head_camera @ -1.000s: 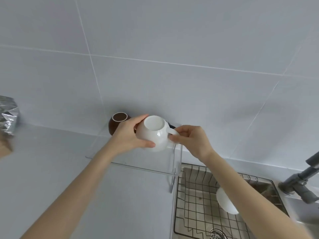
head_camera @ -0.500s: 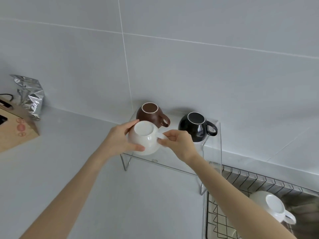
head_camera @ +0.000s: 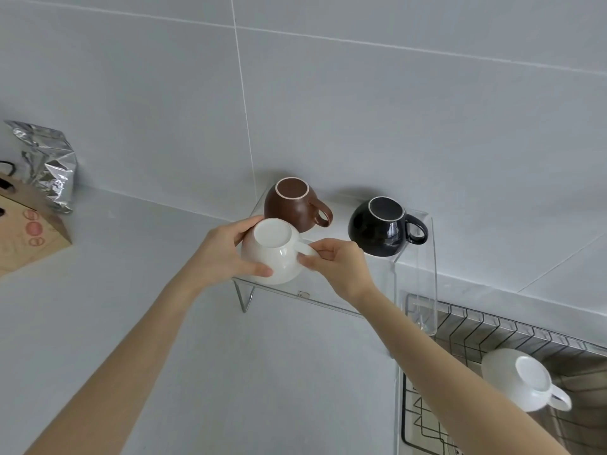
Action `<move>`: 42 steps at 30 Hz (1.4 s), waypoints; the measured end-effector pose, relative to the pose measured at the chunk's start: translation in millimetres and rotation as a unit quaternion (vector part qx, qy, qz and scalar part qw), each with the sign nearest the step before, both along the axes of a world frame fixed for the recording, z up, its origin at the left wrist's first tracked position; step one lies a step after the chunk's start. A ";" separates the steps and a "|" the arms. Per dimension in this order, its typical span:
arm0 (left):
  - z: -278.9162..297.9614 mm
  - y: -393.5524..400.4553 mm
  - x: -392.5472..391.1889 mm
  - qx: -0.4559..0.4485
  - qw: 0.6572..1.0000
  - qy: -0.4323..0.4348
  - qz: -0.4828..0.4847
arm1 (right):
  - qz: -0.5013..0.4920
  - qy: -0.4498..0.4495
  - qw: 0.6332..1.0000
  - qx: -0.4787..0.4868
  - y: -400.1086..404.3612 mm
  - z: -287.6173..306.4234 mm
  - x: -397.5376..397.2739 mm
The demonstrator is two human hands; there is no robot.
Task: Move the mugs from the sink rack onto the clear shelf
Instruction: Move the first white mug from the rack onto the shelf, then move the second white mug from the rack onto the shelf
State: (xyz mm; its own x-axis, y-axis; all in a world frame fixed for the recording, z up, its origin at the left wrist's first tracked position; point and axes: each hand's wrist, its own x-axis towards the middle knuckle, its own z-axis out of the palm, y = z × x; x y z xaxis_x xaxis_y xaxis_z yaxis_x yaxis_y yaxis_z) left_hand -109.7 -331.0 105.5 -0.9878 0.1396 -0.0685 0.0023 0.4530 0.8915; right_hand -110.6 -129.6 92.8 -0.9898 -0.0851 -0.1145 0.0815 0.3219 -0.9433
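A white mug (head_camera: 274, 252) is upside down at the front left of the clear shelf (head_camera: 328, 298). My left hand (head_camera: 220, 257) wraps its body and my right hand (head_camera: 338, 264) pinches its handle. Whether it rests on the shelf I cannot tell. Behind it a brown mug (head_camera: 290, 205) and a black mug (head_camera: 382, 226) stand upside down on the shelf, handles to the right. A second white mug (head_camera: 522, 379) lies upside down in the wire sink rack (head_camera: 492, 330) at lower right.
A silver foil bag (head_camera: 49, 162) and a brown paper bag (head_camera: 26, 234) stand on the grey counter (head_camera: 131, 290) at the left. The tiled wall rises right behind the shelf. The shelf's right leg stands at the rack's edge.
The view has swung left and down, so the shelf, the black mug and the rack's white mug show fully. Both hands have kept hold of the white mug at the shelf's front left.
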 end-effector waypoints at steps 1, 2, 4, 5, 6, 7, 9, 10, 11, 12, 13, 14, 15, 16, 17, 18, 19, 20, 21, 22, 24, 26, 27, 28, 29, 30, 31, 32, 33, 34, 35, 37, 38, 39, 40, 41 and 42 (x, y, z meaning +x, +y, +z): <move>-0.4 -0.5 -0.2 0.000 1.000 0.000 0.001 | 0.001 0.000 1.000 0.000 -0.3 0.2 0.2; -0.7 -0.8 -0.3 0.002 1.000 0.001 0.001 | 0.002 0.000 1.000 -0.002 -0.6 0.2 0.5; -1.4 -0.7 -0.1 0.011 1.000 0.005 0.001 | 0.002 -0.002 1.000 -0.006 -0.9 0.8 1.1; -1.7 -0.5 0.6 0.016 1.000 0.006 0.001 | 0.002 -0.003 1.000 -0.008 -0.7 1.3 1.5; -1.9 -0.4 1.4 0.018 1.000 0.007 0.003 | 0.002 -0.003 1.000 -0.010 -0.5 1.7 1.6; -2.3 -0.4 1.6 0.020 1.000 0.009 0.003 | 0.003 -0.004 1.000 -0.011 -0.2 1.9 1.6; -1.5 -0.1 2.5 0.016 1.000 0.008 -0.001 | 0.007 -0.005 1.000 -0.013 0.0 2.3 2.2; -0.6 0.5 2.8 0.011 1.000 0.008 -0.002 | 0.007 -0.006 1.000 -0.012 0.3 2.6 2.5; -0.2 0.7 2.6 0.010 1.000 0.007 -0.003 | 0.007 -0.006 1.000 -0.010 0.5 2.9 2.6; 0.1 0.7 2.6 0.008 1.000 0.005 -0.003 | 0.007 -0.007 1.000 -0.008 0.9 3.1 2.6; 1.1 0.6 2.7 0.004 1.000 0.002 -0.002 | 0.010 -0.009 1.000 -0.006 1.5 3.5 2.8; 2.1 0.7 3.2 -0.003 1.000 0.001 -0.002 | 0.018 -0.010 1.000 -0.002 2.7 4.3 3.3; 3.6 1.2 3.7 -0.013 1.000 -0.001 -0.003 | 0.032 -0.010 0.999 0.004 4.3 5.2 3.8; 5.5 2.8 4.3 -0.029 1.000 -0.001 -0.002 | 0.047 -0.008 0.999 0.013 6.5 6.4 4.6; 7.9 5.5 5.1 -0.049 0.999 0.001 0.002 | 0.056 -0.004 0.998 0.022 10.0 8.0 5.8; 11.1 10.2 6.5 -0.073 0.997 0.007 0.009 | 0.057 0.001 0.998 0.029 14.8 10.2 7.0; 13.9 16.9 8.0 -0.100 0.995 0.021 0.018 | 0.054 0.009 0.998 0.032 21.5 13.3 9.0; 15.8 25.0 9.6 -0.121 0.991 0.044 0.026 | 0.049 0.016 0.998 0.032 29.1 16.6 10.8; 17.4 35.4 11.3 -0.133 0.988 0.075 0.032 | 0.043 0.022 0.998 0.030 38.4 20.5 13.6; 18.8 48.1 14.1 -0.132 0.984 0.113 0.036 | 0.034 0.027 0.999 0.027 48.6 23.9 16.7; 20.6 76.0 21.0 -0.114 0.974 0.192 0.044 | 0.013 0.035 0.999 0.021 70.9 30.1 25.1; 22.9 106.3 26.9 -0.098 0.965 0.239 0.038 | -0.011 0.040 0.999 0.020 95.4 34.9 34.6; 24.1 122.1 30.1 -0.089 0.964 0.249 0.027 | -0.024 0.044 0.999 0.020 108.7 36.8 40.1; 24.9 138.0 32.8 -0.082 0.965 0.250 0.011 | -0.037 0.047 0.998 0.022 122.5 38.3 45.5; 24.4 154.3 35.7 -0.078 0.966 0.245 -0.010 | -0.051 0.049 0.997 0.021 137.2 39.4 51.5; 22.8 170.5 39.0 -0.077 0.968 0.235 -0.036 | -0.065 0.048 0.996 0.020 152.1 39.5 57.6; 20.3 187.9 42.8 -0.075 0.970 0.222 -0.066 | -0.082 0.046 0.995 0.020 168.4 39.4 64.4; 16.2 206.9 47.0 -0.069 0.971 0.204 -0.099 | -0.103 0.043 0.994 0.020 186.0 38.6 71.9; 11.2 224.4 51.2 -0.063 0.972 0.185 -0.131 | -0.128 0.038 0.991 0.017 203.6 36.4 79.2; 5.4 240.2 55.2 -0.060 0.971 0.167 -0.159 | -0.152 0.031 0.988 0.015 220.2 33.7 86.2; -1.5 255.9 59.2 -0.059 0.970 0.148 -0.185 | -0.175 0.022 0.984 0.015 237.4 30.0 94.1; -17.2 288.0 65.0 -0.059 0.965 0.110 -0.231 | -0.213 0.009 0.977 0.026 273.6 20.3 109.9; -25.6 300.7 67.2 -0.062 0.963 0.091 -0.248 | -0.226 0.002 0.973 0.039 289.3 14.1 116.7; -34.6 314.6 68.6 -0.067 0.960 0.072 -0.262 | -0.239 -0.006 0.970 0.055 305.9 7.2 122.7; -44.2 327.9 68.9 -0.075 0.958 0.052 -0.273 | -0.250 -0.016 0.966 0.072 321.4 -0.1 127.8; -52.5 337.1 68.7 -0.085 0.955 0.035 -0.281 | -0.256 -0.024 0.962 0.086 332.9 -7.5 131.5; -62.0 347.7 68.1 -0.093 0.953 0.018 -0.288 | -0.262 -0.034 0.959 0.099 345.3 -16.2 134.2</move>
State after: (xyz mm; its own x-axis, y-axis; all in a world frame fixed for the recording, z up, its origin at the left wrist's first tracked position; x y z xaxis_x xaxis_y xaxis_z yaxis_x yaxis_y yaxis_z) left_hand -41.6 16.7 43.4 -0.7531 0.6481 -0.1133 0.3270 0.5182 0.7903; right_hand 23.6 215.7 76.6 -0.8804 0.4519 -0.1438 0.3406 0.3916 -0.8548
